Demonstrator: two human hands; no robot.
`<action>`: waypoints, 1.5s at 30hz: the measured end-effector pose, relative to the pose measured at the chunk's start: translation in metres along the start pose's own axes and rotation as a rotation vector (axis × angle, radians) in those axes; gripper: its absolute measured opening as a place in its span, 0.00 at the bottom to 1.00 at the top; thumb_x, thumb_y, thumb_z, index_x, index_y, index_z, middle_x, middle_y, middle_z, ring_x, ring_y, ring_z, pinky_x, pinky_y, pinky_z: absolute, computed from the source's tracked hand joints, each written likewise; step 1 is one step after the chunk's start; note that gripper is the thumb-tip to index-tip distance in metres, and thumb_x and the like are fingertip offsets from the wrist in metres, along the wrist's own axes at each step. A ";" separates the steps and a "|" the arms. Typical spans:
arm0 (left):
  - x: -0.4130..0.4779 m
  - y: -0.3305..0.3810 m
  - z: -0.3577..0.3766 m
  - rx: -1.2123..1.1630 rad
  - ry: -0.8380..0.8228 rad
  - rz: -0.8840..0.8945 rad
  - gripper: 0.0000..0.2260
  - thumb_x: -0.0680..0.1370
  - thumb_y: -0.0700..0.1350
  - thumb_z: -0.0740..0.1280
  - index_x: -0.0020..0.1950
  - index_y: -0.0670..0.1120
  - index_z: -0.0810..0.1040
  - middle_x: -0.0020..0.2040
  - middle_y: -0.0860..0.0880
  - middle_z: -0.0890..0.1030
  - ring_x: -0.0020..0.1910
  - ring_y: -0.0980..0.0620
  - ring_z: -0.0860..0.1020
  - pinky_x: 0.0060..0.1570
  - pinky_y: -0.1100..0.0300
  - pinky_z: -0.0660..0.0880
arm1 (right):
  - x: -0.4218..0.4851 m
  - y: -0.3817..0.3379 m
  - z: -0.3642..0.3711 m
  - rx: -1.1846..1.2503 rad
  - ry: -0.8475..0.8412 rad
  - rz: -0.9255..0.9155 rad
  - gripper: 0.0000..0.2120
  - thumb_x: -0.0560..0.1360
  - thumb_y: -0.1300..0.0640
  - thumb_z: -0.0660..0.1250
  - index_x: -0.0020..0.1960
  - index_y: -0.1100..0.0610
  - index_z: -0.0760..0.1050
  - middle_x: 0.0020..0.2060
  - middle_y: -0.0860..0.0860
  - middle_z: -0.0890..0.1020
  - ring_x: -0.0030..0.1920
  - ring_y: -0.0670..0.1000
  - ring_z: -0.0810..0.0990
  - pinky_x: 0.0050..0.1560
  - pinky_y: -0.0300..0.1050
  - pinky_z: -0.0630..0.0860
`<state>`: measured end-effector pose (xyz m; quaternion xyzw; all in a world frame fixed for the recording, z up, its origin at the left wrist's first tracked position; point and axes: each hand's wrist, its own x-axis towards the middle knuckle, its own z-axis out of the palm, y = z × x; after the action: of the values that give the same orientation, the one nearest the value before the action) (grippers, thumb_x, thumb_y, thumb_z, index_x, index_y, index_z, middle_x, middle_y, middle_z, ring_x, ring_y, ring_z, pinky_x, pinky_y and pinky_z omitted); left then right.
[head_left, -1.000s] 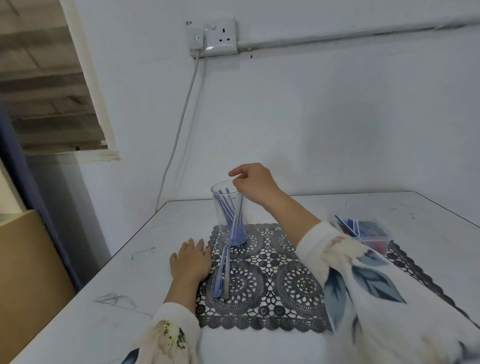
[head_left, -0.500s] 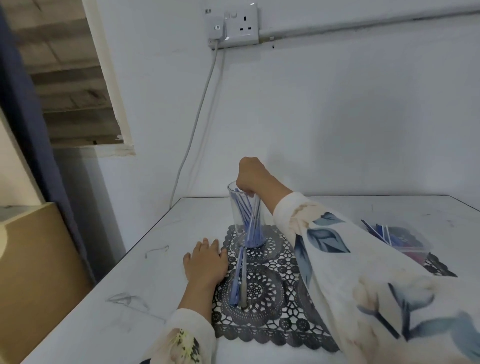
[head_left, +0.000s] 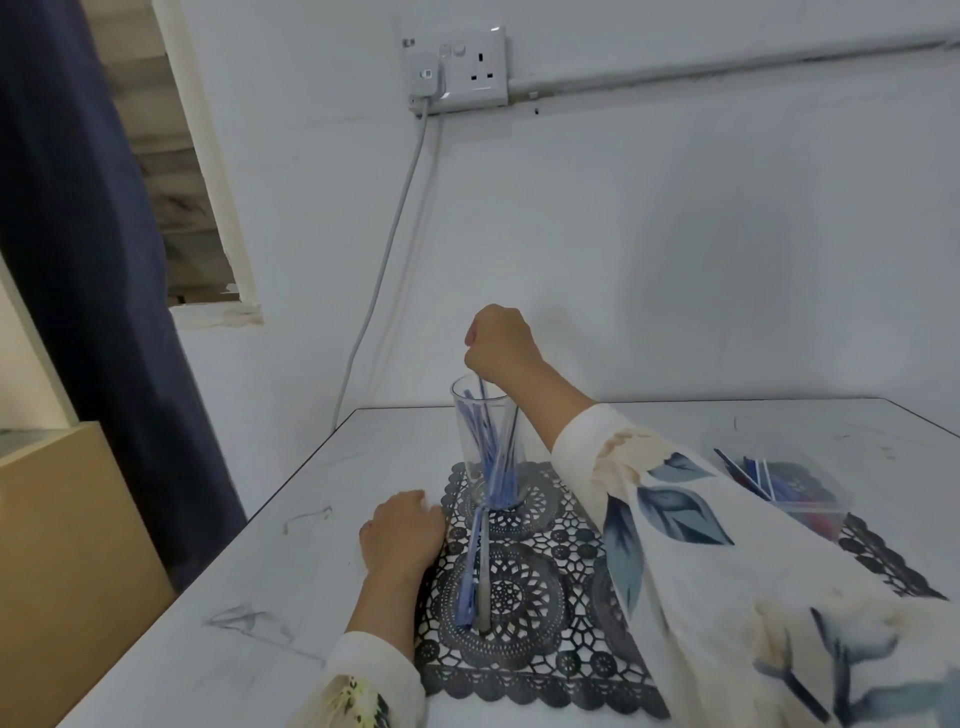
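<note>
Leftmost, a dark blue curtain (head_left: 78, 260) hangs beside a window opening (head_left: 176, 182), with a tan cabinet (head_left: 62, 545) below. Next comes the scuffed white worktop (head_left: 311, 519), set against a pale wall. A wall socket (head_left: 462, 70) sits high up, its grey cable (head_left: 384, 260) dropping behind the worktop. The left hand (head_left: 402, 535) rests at the left edge of a dark lace mat (head_left: 519, 649), fingers loosely curled, holding nothing. Two pens (head_left: 472, 571) lie side by side on the mat. Behind them a clear glass (head_left: 470, 447) stands upright on the mat with a bundle of pens (head_left: 491, 467) inside. The right hand (head_left: 501, 343) is over its rim, fingers bunched, pinching the top of a blue pen (head_left: 480, 387) whose lower end is in the glass. Far right sits a clear plastic tub (head_left: 810, 506).
</note>
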<state>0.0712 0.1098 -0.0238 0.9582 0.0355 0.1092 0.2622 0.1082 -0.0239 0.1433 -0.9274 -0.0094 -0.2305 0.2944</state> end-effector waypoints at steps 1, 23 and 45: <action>0.001 0.002 -0.005 -0.106 0.065 -0.030 0.18 0.79 0.50 0.57 0.68 0.48 0.71 0.66 0.46 0.73 0.65 0.47 0.70 0.63 0.52 0.66 | -0.003 0.001 -0.005 0.025 0.053 -0.030 0.15 0.68 0.72 0.61 0.52 0.67 0.77 0.50 0.59 0.80 0.50 0.57 0.80 0.50 0.48 0.79; -0.057 0.078 -0.018 -0.235 0.663 1.020 0.08 0.74 0.46 0.68 0.49 0.44 0.81 0.41 0.49 0.80 0.42 0.52 0.75 0.42 0.60 0.70 | -0.186 0.113 -0.030 0.496 0.500 -0.510 0.05 0.73 0.62 0.69 0.48 0.61 0.79 0.42 0.50 0.82 0.44 0.46 0.81 0.46 0.42 0.79; -0.070 0.090 0.009 0.008 0.472 0.997 0.19 0.78 0.56 0.56 0.37 0.50 0.81 0.26 0.55 0.76 0.20 0.56 0.71 0.19 0.63 0.67 | -0.172 0.183 -0.034 -0.313 0.347 -0.636 0.15 0.61 0.73 0.75 0.47 0.66 0.80 0.39 0.57 0.81 0.39 0.53 0.80 0.39 0.44 0.80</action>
<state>0.0062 0.0192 0.0012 0.8095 -0.3642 0.4317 0.1602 -0.0318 -0.1740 -0.0057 -0.8592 -0.2114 -0.4620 0.0607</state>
